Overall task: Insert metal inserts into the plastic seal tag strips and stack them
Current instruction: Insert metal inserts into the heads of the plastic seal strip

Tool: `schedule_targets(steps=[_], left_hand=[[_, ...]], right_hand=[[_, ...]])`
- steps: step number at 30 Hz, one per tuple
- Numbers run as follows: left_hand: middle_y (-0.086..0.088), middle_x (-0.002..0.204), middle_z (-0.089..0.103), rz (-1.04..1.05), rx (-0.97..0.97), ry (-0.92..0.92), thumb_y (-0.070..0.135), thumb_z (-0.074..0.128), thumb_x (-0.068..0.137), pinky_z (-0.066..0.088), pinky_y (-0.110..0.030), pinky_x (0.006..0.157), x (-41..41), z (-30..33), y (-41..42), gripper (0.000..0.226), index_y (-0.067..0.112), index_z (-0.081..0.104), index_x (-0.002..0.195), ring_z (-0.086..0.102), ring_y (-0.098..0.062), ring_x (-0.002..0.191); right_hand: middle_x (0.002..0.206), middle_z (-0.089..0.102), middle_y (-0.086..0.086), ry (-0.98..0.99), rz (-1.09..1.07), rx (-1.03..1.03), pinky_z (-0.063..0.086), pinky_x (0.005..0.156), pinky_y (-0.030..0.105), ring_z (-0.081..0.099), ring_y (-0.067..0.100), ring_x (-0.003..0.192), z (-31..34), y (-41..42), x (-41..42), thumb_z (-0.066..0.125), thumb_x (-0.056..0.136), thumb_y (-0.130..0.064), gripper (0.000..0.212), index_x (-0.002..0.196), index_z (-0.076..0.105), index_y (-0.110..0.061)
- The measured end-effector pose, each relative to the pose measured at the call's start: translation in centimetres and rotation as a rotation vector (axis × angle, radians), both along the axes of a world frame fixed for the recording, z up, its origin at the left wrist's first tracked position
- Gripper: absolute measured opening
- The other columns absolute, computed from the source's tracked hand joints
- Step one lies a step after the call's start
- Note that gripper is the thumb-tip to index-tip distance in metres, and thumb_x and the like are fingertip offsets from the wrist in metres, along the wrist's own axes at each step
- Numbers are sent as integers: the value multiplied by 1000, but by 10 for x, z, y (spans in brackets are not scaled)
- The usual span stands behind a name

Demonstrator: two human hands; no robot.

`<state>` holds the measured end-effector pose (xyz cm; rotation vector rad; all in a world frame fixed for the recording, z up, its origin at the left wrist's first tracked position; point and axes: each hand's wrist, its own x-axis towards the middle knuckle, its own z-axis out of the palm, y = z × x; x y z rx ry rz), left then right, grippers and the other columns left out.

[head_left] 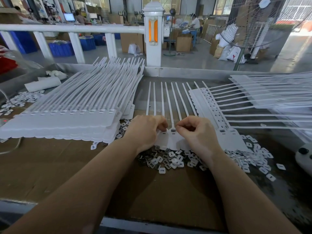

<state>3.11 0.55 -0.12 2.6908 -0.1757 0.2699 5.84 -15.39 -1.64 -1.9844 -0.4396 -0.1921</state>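
Seal tag strips fill the cardboard-covered table [50, 166] from one side to the other. At far left small loose inserts [20, 99] lie scattered near a roll of white paper [43, 83]. Next to them a tall stack of strips [70, 114] rests with its flat tag ends toward the person and its tails fanning away toward a white railing [70, 28]. At centre, the strip being worked [170, 141] lies flat, tails pointing away. The left hand [145, 132] rests on its tag end with fingers curled, pinching at a slot; whether an insert sits between the fingertips is hard to make out. Just right of it, the right hand [197, 134] also curls, thumb and forefinger pinched together close to the neighbouring slot. Below both hands lies a pile of metal inserts [170, 160], white and grey, spreading rightward. Farther right, another pile of strips [263, 98] lies crosswise, tails pointing right.
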Motion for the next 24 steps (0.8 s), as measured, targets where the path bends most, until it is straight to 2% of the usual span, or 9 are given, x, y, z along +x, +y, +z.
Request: schedule_targets(steps=[3,6,9,12,15,17,20,24], left_hand=[[12,98,70,7,-64,29,-1,46,87,47,-25,94,-1,0,1,35,22,64,107,61,-2,96],[11,98,71,53,-247,83,-8,45,84,39,-1,84,-3,-3,4,42,19,63,111,61,3,96],[16,94,68,46,-296,50,-1,53,87,32,9,75,-6,-5,4,34,20,63,111,58,9,88],[21,91,63,36,-289,-5,10,60,87,32,8,74,-8,-3,1,27,25,65,108,52,16,83],[22,87,61,11,-232,-13,17,66,84,36,-1,72,-11,2,-2,19,29,69,100,50,14,80],[24,82,60,-37,-193,27,22,68,82,35,-6,66,-14,7,-6,13,33,71,89,50,9,75],[23,80,62,-159,-168,156,25,71,79,37,-7,62,-18,13,-11,15,40,67,75,51,6,73],[17,79,63,-285,-181,220,22,74,76,34,-1,63,-19,16,-16,7,27,74,80,50,12,72]], right_hand=[[75,67,-6,4,-4,-2,45,65,7,61,3,73,0,0,-1,68,81,-13,4,82,71,-16],[75,67,-6,5,-9,-4,44,65,6,61,2,73,0,0,-1,69,81,-14,3,82,71,-16],[75,67,-5,4,-11,0,45,66,7,61,3,73,0,0,-1,69,81,-14,3,82,71,-15],[75,68,-4,9,-2,8,46,66,7,61,4,73,1,1,-1,69,81,-13,3,82,72,-14],[75,67,-6,15,3,19,44,65,6,61,1,72,2,0,-1,68,82,-13,4,83,71,-15],[74,67,-7,23,1,47,44,64,5,60,-2,72,3,-1,-1,68,82,-12,4,83,71,-15],[74,67,-6,35,-16,87,45,64,6,61,-2,72,4,-2,0,67,82,-11,6,82,71,-15],[72,67,-6,44,-32,121,47,63,8,63,2,70,5,-2,-1,67,82,-10,11,78,70,-19]])
